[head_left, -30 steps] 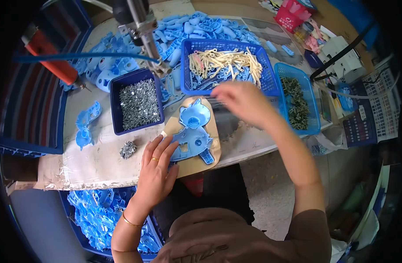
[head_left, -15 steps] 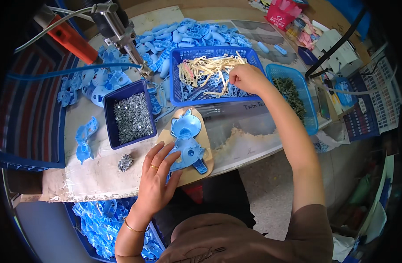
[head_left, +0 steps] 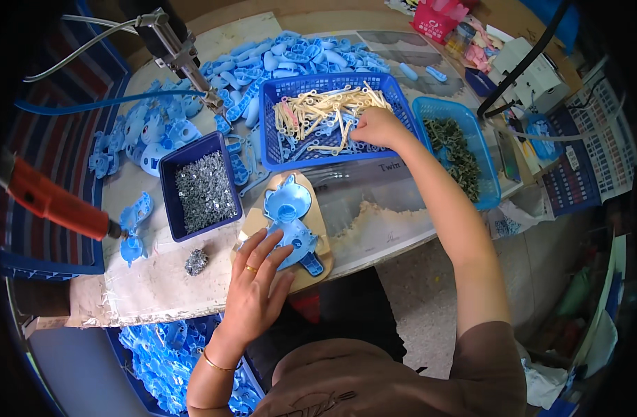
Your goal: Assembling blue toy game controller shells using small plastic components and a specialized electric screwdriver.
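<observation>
My left hand point(head_left: 256, 281) lies with its fingers spread over the lower end of a blue plastic toy shell point(head_left: 288, 201). The shell sits open side up on a wooden board point(head_left: 317, 226) at the table's front edge. My right hand point(head_left: 381, 129) reaches into a blue mesh basket point(head_left: 311, 165), fingers pinched together among cream plastic ring-ended links point(head_left: 311, 111) and blue links point(head_left: 325, 132). What the pinched fingertips hold, if anything, is hidden.
A dark blue bin point(head_left: 207, 191) of small metal parts stands left of the board, near a metal clump point(head_left: 196, 262). An orange power screwdriver point(head_left: 58, 205) hangs at left. Blue shells point(head_left: 290, 55) pile behind the basket. A light-blue basket point(head_left: 488, 163) of greenish parts stands right.
The orange screwdriver has swung from the upper left down and toward the left front. My right hand has shifted slightly within the basket. My left hand remains on the shell.
</observation>
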{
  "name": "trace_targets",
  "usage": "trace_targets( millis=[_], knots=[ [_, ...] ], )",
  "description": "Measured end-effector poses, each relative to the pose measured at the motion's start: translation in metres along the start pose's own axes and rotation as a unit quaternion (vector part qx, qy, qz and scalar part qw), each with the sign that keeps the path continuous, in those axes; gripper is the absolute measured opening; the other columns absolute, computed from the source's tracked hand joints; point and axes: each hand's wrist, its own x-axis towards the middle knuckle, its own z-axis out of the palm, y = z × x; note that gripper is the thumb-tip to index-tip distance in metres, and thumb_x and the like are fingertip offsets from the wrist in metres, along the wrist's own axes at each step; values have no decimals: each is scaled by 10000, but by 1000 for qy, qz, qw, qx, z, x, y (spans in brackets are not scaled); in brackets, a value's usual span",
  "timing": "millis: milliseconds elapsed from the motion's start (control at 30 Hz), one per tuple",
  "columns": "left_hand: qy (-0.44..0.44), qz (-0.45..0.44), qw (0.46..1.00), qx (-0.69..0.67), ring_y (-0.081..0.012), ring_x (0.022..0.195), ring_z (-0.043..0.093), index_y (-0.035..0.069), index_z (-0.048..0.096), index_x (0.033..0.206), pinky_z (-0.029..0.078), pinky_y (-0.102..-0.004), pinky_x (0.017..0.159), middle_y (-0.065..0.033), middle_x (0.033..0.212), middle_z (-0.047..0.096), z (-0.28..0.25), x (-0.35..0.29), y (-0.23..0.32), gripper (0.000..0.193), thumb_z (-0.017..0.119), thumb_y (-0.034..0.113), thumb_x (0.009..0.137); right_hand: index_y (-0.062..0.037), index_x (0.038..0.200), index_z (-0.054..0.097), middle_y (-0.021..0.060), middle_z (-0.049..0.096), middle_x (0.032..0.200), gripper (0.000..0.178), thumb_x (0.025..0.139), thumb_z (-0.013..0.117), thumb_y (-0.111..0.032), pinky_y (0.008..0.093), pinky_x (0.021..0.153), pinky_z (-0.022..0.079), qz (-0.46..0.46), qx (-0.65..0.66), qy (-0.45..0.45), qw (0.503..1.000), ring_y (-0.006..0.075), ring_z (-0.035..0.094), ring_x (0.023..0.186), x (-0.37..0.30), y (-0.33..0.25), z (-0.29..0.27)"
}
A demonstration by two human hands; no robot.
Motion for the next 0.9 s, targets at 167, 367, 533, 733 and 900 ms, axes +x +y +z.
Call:
trace_targets(
  millis=[167, 367, 533, 733, 900],
  knots=[
    [2, 7, 1000, -3, -402, 1298, 444, 52, 577, 1225, 391, -475, 1053, -149, 1372, 524, -2, 2, 1, 428, 683, 29, 811, -56, 786, 706, 103, 706, 761, 276, 716, 713, -322, 370, 651, 525, -29, 119, 110, 986, 271, 661, 675, -21, 3, -12],
    [24, 24, 999, -29, -372, 1270, 483, 36, 574, 1230, 399, -447, 1048, -152, 1334, 557, -1, 18, 3, 398, 668, 37, 843, -22, 776, 628, 48, 647, 656, 158, 823, 679, -164, 254, 532, 471, -66, 295, 95, 949, 100, 614, 587, -54, -4, -24],
    [91, -149, 917, -358, -231, 1162, 584, -6, 441, 1409, 491, -318, 941, -163, 1307, 591, 18, 45, 2, 470, 579, 121, 978, -27, 851, 607, 38, 669, 741, 132, 859, 702, -117, 246, 573, 492, -189, 407, -67, 891, 85, 630, 656, -133, -78, -3],
    [6, -104, 968, -228, -208, 885, 655, 44, 498, 1373, 534, -317, 781, -141, 1019, 677, 6, 58, 15, 511, 678, 85, 896, -33, 900, 648, 97, 657, 765, 174, 816, 704, -176, 338, 631, 473, -300, 246, -9, 922, 277, 626, 665, -172, -74, 5],
    [-94, -37, 981, -167, -234, 723, 683, 57, 614, 1262, 509, -326, 654, -144, 841, 678, 11, 52, 17, 366, 656, 64, 899, -26, 979, 691, 84, 686, 863, 146, 861, 684, -111, 307, 654, 490, -310, 373, -61, 872, 170, 650, 734, -168, -34, -7]
  ],
)
